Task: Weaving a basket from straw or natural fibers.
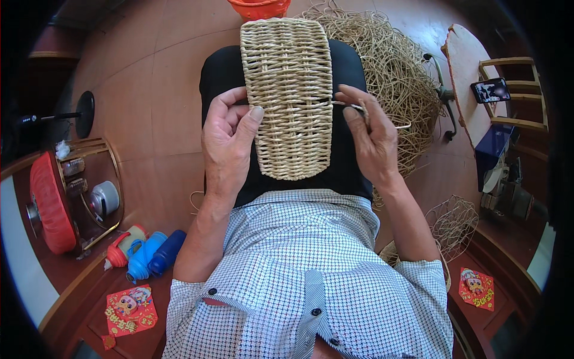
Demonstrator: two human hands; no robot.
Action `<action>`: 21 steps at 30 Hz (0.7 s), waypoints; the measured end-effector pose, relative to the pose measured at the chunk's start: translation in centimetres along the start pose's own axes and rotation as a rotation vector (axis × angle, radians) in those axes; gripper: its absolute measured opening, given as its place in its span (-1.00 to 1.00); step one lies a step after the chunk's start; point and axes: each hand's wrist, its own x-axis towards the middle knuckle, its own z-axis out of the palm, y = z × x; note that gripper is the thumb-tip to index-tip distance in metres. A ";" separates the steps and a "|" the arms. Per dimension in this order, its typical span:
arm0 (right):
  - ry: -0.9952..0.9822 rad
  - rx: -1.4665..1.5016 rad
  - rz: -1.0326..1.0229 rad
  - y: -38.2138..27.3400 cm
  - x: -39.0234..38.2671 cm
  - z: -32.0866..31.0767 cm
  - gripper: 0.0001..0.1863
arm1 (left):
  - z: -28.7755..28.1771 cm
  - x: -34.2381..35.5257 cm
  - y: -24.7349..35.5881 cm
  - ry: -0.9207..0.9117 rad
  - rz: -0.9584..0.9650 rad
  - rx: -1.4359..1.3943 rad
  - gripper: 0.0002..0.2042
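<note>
A woven straw-coloured panel with rounded corners lies lengthwise over my lap, on black trousers. My left hand grips its left edge, thumb on top and fingers curled at the side and partly underneath. Just off the right edge, my right hand pinches a thin pale strand between thumb and fingers. One end of that strand meets the weave at a narrow dark gap; a bent end sticks out past the hand on the right. Whether a small tool is also in these fingers is hidden.
A big tangled heap of straw cord covers the floor at the far right. Beyond the panel stands an orange-red bucket. A round table and a phone are at the right; bottles lie at the lower left.
</note>
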 end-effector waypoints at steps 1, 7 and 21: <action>-0.041 0.047 0.028 -0.2 0.0 0.4 -0.69 | 0.2 0.0 0.1 0.005 0.001 0.001 -0.60; -0.087 -0.038 0.072 0.1 0.3 0.4 -0.75 | 0.6 -0.1 0.2 0.005 -0.023 -0.049 -0.58; -0.101 0.131 0.145 1.3 0.3 0.0 -0.69 | 2.0 0.6 0.5 -0.003 -0.064 0.002 -0.59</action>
